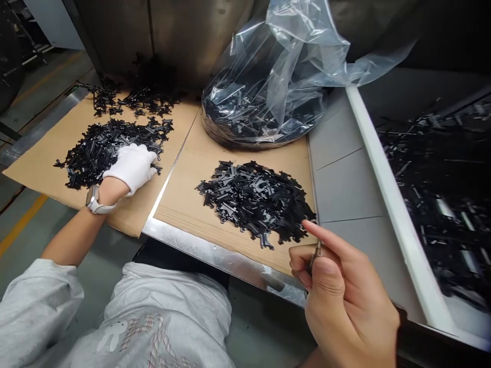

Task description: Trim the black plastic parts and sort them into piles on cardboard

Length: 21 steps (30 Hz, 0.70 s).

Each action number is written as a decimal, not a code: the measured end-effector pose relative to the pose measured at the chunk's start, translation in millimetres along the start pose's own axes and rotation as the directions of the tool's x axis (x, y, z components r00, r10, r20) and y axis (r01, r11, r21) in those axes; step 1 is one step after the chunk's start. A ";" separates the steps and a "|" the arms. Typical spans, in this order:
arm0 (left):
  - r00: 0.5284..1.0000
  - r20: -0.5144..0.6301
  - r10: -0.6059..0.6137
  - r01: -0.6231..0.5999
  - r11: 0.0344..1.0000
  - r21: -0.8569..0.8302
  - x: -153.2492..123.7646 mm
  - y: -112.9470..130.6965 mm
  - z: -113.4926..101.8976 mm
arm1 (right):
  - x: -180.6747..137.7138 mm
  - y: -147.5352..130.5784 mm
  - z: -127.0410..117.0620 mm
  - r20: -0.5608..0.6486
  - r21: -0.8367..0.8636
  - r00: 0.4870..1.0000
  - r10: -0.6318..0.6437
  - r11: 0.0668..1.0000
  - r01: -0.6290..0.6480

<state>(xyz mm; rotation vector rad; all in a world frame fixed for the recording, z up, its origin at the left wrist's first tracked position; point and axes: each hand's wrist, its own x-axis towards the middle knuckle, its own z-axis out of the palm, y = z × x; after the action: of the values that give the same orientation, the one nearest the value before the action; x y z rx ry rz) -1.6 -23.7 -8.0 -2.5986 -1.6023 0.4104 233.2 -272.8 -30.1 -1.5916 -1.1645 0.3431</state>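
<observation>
My left hand [132, 166], in a white glove with a watch at the wrist, rests on a heap of small black plastic parts [103, 148] spread over the left cardboard sheet [46, 153]; its fingers curl into the heap. My right hand [341, 296] is bare and grips a small metal tool [315, 258] between thumb and fingers, forefinger stretched out. It hovers just below and right of a second heap of black parts [257, 199] on the right cardboard sheet [195, 214].
A clear plastic bag [276, 87] full of black parts stands at the back. More loose parts [141, 97] lie at the far left back. A white-rimmed bin [383, 174] on the right holds blurred black parts. The metal table edge [215, 255] runs along the front.
</observation>
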 end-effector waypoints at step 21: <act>0.919 -0.221 0.328 -0.305 0.232 -0.924 -82.9 84.5 -28.5 | 8.8 -32.5 52.7 0.085 0.277 0.996 0.020 0.960 -0.043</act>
<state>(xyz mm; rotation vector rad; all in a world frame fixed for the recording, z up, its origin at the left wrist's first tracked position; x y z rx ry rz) 44.0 -133.2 19.4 -3.7970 -1.5349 -0.9005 183.1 -237.1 -18.9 -1.3601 -1.0993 0.5724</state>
